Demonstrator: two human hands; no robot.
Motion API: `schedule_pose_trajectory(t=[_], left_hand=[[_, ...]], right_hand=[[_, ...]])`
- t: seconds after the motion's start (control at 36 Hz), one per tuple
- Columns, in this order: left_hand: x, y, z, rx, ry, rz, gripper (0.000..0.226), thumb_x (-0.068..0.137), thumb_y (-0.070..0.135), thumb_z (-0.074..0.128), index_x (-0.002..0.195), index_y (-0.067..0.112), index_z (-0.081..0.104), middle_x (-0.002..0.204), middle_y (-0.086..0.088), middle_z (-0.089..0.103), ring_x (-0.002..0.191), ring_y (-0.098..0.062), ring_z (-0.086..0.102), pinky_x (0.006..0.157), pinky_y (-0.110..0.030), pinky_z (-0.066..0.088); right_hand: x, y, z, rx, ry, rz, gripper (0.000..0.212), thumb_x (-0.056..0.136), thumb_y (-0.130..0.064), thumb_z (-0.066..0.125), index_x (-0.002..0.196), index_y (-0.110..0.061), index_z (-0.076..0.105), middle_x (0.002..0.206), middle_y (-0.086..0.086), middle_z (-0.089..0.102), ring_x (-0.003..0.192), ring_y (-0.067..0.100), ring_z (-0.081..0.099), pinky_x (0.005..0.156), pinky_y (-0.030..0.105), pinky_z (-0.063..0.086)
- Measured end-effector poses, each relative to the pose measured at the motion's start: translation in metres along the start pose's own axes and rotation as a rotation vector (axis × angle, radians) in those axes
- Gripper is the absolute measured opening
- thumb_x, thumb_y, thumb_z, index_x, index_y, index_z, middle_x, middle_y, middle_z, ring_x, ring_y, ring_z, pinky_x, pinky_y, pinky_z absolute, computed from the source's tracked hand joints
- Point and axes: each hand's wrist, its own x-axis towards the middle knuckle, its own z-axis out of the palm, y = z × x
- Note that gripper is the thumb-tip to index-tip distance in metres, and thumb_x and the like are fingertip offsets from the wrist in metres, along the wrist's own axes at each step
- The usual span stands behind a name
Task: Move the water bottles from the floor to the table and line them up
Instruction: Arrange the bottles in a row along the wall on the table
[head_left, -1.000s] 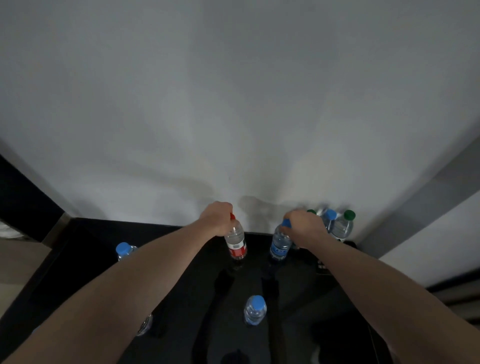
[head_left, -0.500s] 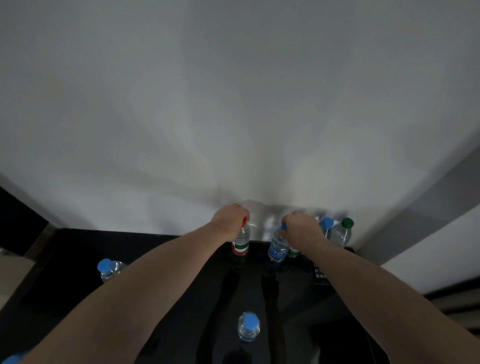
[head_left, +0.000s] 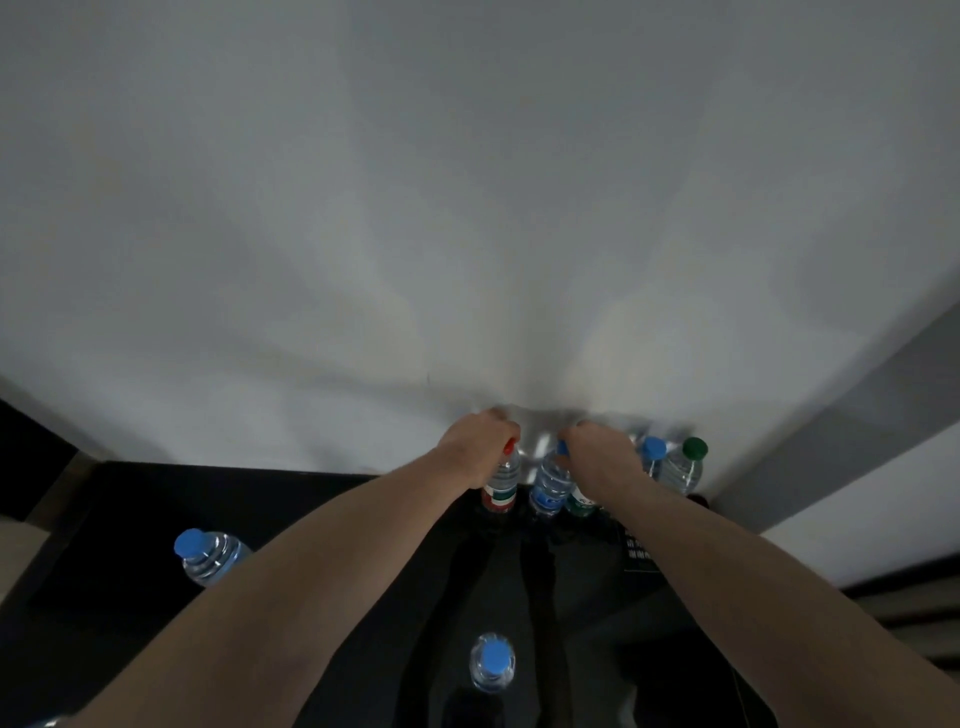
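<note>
My left hand (head_left: 480, 447) grips the neck of a red-capped bottle (head_left: 501, 480) with a red, white and green label, upright at the black table's (head_left: 156, 499) far edge by the wall. My right hand (head_left: 597, 452) grips the neck of a blue-capped, blue-labelled bottle (head_left: 548, 483) just to its right. Behind my right wrist stand a green-labelled bottle (head_left: 582, 503), a blue-capped bottle (head_left: 652, 454) and a green-capped bottle (head_left: 685, 467) in a row. Two more blue-capped bottles stand apart: one at the left (head_left: 208, 556), one near the front (head_left: 492, 662).
A white wall (head_left: 467, 234) rises directly behind the table's far edge. A grey strip (head_left: 857, 415) runs down the wall on the right. A small dark card with pale print (head_left: 639, 551) lies on the table under my right forearm.
Both hands have pushed their bottles away from me to the table's far edge by the wall, closer to the row on the right. The view has tilted slightly.
</note>
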Motion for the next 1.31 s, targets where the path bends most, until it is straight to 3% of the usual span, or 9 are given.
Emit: schedule_pose_trajectory(t=[0.19,0.36,0.5,0.69,0.83,1.17,1.31], left_hand=[[0.008,0.003,0.002,-0.066,0.024,-0.212,0.032,0.096,0.026,0.065,0.117,0.005,0.056,0.107,-0.009,0.067,0.096,-0.025,0.065,0.08,-0.033,0.053],[0.017,0.015,0.003,-0.156,0.039,-0.35,0.028,0.096,0.031,0.067,0.109,0.007,0.065,0.099,-0.006,0.069,0.091,-0.022,0.067,0.076,-0.03,0.055],[0.018,0.011,0.004,-0.158,0.025,-0.315,0.043,0.089,0.04,0.073,0.117,0.01,0.058,0.106,-0.006,0.065,0.098,-0.024,0.064,0.081,-0.032,0.055],[0.014,0.004,0.009,-0.093,-0.019,-0.215,0.034,0.093,0.02,0.069,0.125,0.014,0.06,0.117,-0.007,0.065,0.106,-0.027,0.064,0.088,-0.034,0.054],[0.013,0.013,0.016,-0.122,0.016,-0.235,0.031,0.097,0.021,0.064,0.126,0.012,0.059,0.114,-0.01,0.066,0.102,-0.026,0.063,0.087,-0.035,0.054],[0.019,0.025,0.02,-0.163,0.045,-0.275,0.033,0.095,0.027,0.067,0.122,0.011,0.059,0.113,-0.011,0.066,0.101,-0.028,0.064,0.082,-0.035,0.052],[0.014,0.02,0.007,-0.194,0.026,-0.275,0.04,0.093,0.026,0.069,0.129,0.013,0.057,0.115,-0.01,0.068,0.102,-0.027,0.065,0.085,-0.035,0.055]], right_hand=[[0.005,0.004,0.001,0.04,-0.003,0.015,0.024,0.099,-0.033,0.057,0.111,-0.014,0.068,0.108,0.006,0.067,0.096,0.022,0.066,0.088,0.039,0.057],[0.008,0.004,0.004,0.098,0.01,0.031,0.028,0.097,-0.034,0.06,0.114,-0.014,0.067,0.111,0.008,0.067,0.097,0.025,0.066,0.088,0.041,0.057],[0.011,0.005,0.01,0.115,0.024,0.035,0.031,0.096,-0.038,0.061,0.116,-0.015,0.066,0.115,0.006,0.066,0.098,0.025,0.066,0.086,0.041,0.057],[0.011,0.01,0.012,0.102,0.081,-0.006,0.026,0.095,-0.026,0.064,0.12,-0.019,0.065,0.119,0.003,0.065,0.099,0.024,0.066,0.084,0.038,0.056],[0.008,0.012,0.017,0.081,0.112,-0.054,0.032,0.095,-0.02,0.064,0.127,-0.018,0.061,0.125,0.003,0.063,0.102,0.025,0.066,0.082,0.036,0.054],[0.004,0.014,0.024,0.16,0.133,0.028,0.028,0.094,-0.018,0.062,0.122,-0.02,0.061,0.118,0.005,0.067,0.1,0.026,0.066,0.076,0.034,0.05],[-0.001,0.013,0.024,0.265,0.15,0.045,0.046,0.093,-0.024,0.066,0.138,-0.021,0.054,0.135,0.005,0.06,0.109,0.027,0.065,0.089,0.039,0.055]])
